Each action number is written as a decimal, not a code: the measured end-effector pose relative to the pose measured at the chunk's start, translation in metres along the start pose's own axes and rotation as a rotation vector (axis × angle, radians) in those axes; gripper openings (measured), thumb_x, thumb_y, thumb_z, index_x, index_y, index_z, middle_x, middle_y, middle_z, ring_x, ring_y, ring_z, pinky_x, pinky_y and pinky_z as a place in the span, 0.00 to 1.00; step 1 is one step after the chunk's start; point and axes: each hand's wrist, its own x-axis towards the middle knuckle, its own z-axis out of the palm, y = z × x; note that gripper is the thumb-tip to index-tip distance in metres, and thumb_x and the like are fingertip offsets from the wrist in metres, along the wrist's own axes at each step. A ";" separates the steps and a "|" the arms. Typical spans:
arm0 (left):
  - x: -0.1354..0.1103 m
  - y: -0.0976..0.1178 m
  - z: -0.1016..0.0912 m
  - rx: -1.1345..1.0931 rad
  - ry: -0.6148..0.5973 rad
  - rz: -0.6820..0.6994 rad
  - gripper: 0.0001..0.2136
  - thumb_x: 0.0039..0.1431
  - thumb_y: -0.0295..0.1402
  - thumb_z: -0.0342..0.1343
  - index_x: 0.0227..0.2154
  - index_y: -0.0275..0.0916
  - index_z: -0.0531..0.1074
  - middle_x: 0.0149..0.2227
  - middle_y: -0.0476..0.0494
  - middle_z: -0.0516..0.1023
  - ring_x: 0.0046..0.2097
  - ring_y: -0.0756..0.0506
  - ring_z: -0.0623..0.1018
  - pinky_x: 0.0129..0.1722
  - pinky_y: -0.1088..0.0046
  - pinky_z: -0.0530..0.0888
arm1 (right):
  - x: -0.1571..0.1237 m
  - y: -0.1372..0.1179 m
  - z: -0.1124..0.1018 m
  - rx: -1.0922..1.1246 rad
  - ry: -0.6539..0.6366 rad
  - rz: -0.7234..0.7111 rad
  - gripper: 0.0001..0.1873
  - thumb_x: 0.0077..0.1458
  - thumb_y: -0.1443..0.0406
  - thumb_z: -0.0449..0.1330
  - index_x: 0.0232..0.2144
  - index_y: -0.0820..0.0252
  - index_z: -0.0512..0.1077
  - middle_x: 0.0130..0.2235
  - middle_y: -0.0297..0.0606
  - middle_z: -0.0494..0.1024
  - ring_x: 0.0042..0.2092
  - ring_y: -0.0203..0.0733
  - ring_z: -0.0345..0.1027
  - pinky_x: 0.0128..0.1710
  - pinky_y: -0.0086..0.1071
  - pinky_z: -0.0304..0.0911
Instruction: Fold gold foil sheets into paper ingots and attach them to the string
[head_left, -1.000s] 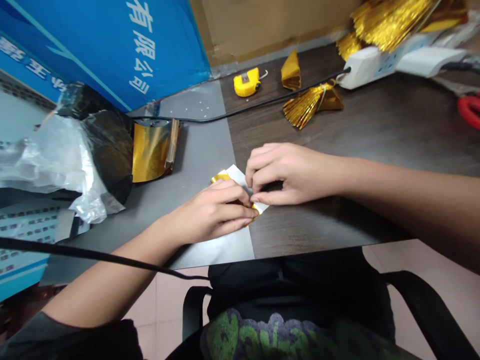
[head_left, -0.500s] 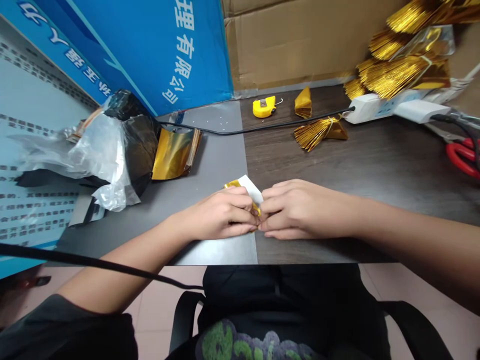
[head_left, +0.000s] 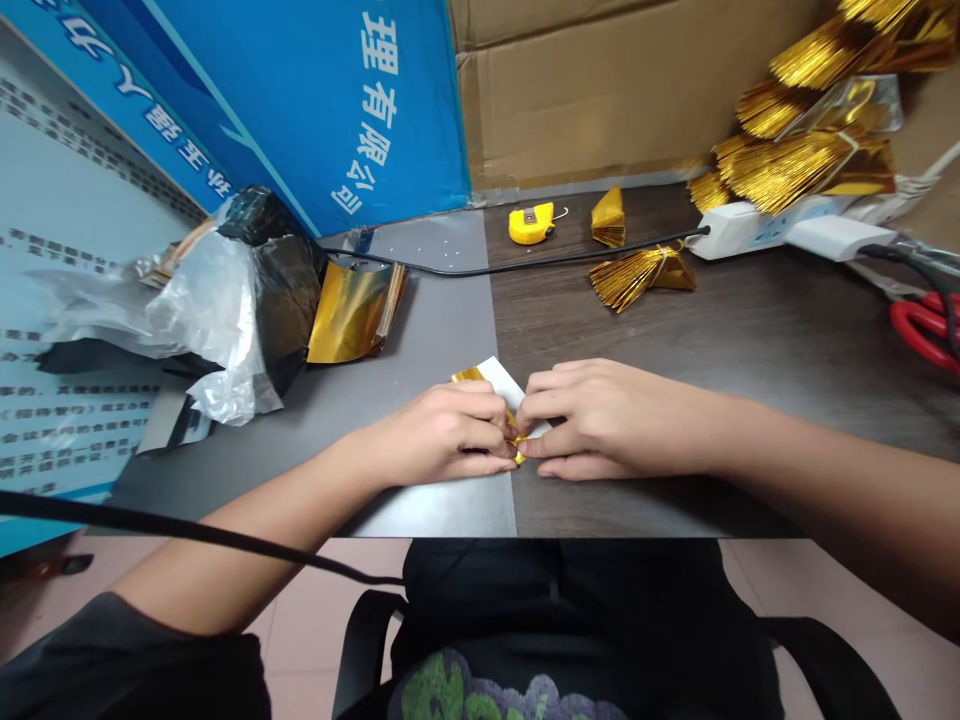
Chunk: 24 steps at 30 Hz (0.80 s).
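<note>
A small sheet of gold foil paper (head_left: 498,383) with a white back lies near the table's front edge, mostly hidden under my hands. My left hand (head_left: 442,435) is closed, pinching the paper from the left. My right hand (head_left: 596,418) is closed too, its fingertips pinching the same paper from the right. The two hands touch at the fingertips over a gold fold.
A stack of gold foil sheets (head_left: 352,312) lies by a black and clear plastic bag (head_left: 225,300) at left. Behind are a yellow tape measure (head_left: 531,222), folded gold fans (head_left: 637,275), a white power strip (head_left: 750,228), red scissors (head_left: 926,325) and a black cable (head_left: 525,264).
The view has tilted up, showing more of the table's back. My right hand slid from over the paper to its right side; both hands now pinch it fingertip to fingertip.
</note>
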 end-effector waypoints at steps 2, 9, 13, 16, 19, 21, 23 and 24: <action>0.000 0.000 0.000 -0.012 -0.008 -0.015 0.11 0.67 0.37 0.56 0.33 0.39 0.79 0.35 0.42 0.81 0.40 0.48 0.78 0.42 0.72 0.74 | 0.000 -0.003 0.000 0.001 -0.020 0.022 0.11 0.65 0.60 0.60 0.38 0.57 0.82 0.43 0.40 0.79 0.44 0.45 0.68 0.40 0.39 0.60; -0.002 -0.001 0.001 -0.067 0.001 -0.109 0.11 0.66 0.40 0.58 0.32 0.42 0.80 0.34 0.45 0.77 0.40 0.49 0.75 0.46 0.70 0.70 | 0.001 -0.006 0.001 0.093 -0.025 0.058 0.11 0.65 0.61 0.61 0.38 0.59 0.82 0.49 0.42 0.78 0.52 0.49 0.68 0.49 0.41 0.64; -0.003 -0.002 0.000 -0.055 -0.001 -0.244 0.11 0.61 0.44 0.62 0.29 0.42 0.79 0.34 0.48 0.74 0.41 0.49 0.71 0.47 0.68 0.63 | 0.001 -0.006 0.002 0.122 -0.032 0.064 0.11 0.65 0.62 0.60 0.39 0.59 0.82 0.51 0.41 0.79 0.53 0.50 0.68 0.50 0.42 0.66; -0.003 -0.001 0.000 -0.058 0.002 -0.363 0.17 0.58 0.47 0.65 0.25 0.38 0.76 0.36 0.48 0.72 0.42 0.48 0.70 0.46 0.68 0.60 | 0.001 -0.006 0.002 0.138 -0.032 0.075 0.11 0.65 0.62 0.60 0.39 0.59 0.82 0.51 0.40 0.80 0.53 0.50 0.68 0.49 0.42 0.66; -0.002 0.000 -0.001 -0.032 0.015 -0.436 0.18 0.56 0.49 0.65 0.26 0.39 0.75 0.39 0.47 0.71 0.45 0.46 0.68 0.49 0.66 0.59 | 0.001 -0.006 0.002 0.148 -0.027 0.078 0.11 0.65 0.62 0.60 0.39 0.59 0.82 0.49 0.41 0.81 0.54 0.50 0.68 0.50 0.43 0.66; -0.002 0.001 -0.001 -0.022 0.018 -0.493 0.18 0.55 0.52 0.65 0.30 0.41 0.76 0.41 0.46 0.69 0.47 0.45 0.68 0.52 0.63 0.60 | 0.001 -0.006 0.002 0.147 -0.016 0.073 0.10 0.65 0.62 0.61 0.39 0.59 0.82 0.48 0.42 0.81 0.56 0.52 0.67 0.52 0.45 0.66; -0.002 0.000 -0.001 -0.018 0.017 -0.558 0.22 0.53 0.56 0.63 0.36 0.42 0.76 0.44 0.45 0.67 0.49 0.43 0.67 0.53 0.60 0.62 | 0.001 -0.006 0.003 0.151 -0.012 0.068 0.09 0.64 0.62 0.62 0.38 0.59 0.82 0.49 0.42 0.81 0.59 0.55 0.65 0.55 0.49 0.64; -0.002 0.000 -0.001 -0.016 0.022 -0.587 0.24 0.52 0.59 0.63 0.39 0.42 0.75 0.46 0.43 0.66 0.50 0.41 0.66 0.53 0.58 0.63 | 0.002 -0.007 0.004 0.159 -0.011 0.064 0.09 0.64 0.63 0.62 0.39 0.59 0.81 0.49 0.42 0.81 0.60 0.55 0.64 0.56 0.50 0.63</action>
